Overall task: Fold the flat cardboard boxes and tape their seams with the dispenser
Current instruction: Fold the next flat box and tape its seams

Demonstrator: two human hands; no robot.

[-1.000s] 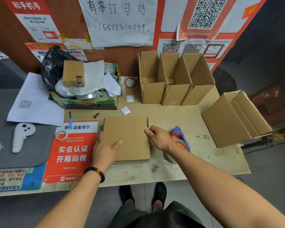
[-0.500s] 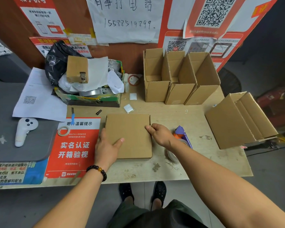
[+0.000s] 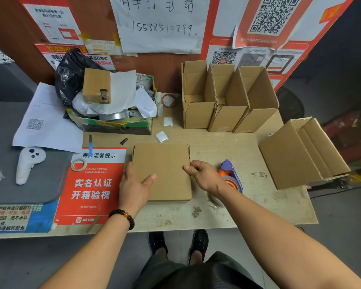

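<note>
Lying flat on the worktop (image 3: 248,147), near its centre, is one unfolded cardboard box (image 3: 165,170), its left edge just beside a red printed notice (image 3: 92,184). Left hand (image 3: 134,188) rests at the box's near-left corner: fingers straight, thumb laid across the top face, nothing gripped. Right hand (image 3: 204,176) sits at the box's right edge, fingers curled, thumb and fingertips pinching that edge. Tape dispenser (image 3: 231,176), purple and orange, stands on the worktop just right of the right hand, partly hidden by the wrist. Three erected boxes (image 3: 227,101) stand in a row at the far side against the wall, tops open, touching one another. A fourth, larger open box (image 3: 300,153) lies tilted at the right edge of the worktop, well apart from the flat one. Far left: a cluttered tray (image 3: 113,119) holding papers, a small carton and a black bag. A white handheld controller (image 3: 28,163) lies on a grey pad (image 3: 19,190) at the left; a small roll of tape (image 3: 78,164) rests on the red notice. Beaded bracelet (image 3: 123,216) on the left wrist.
</note>
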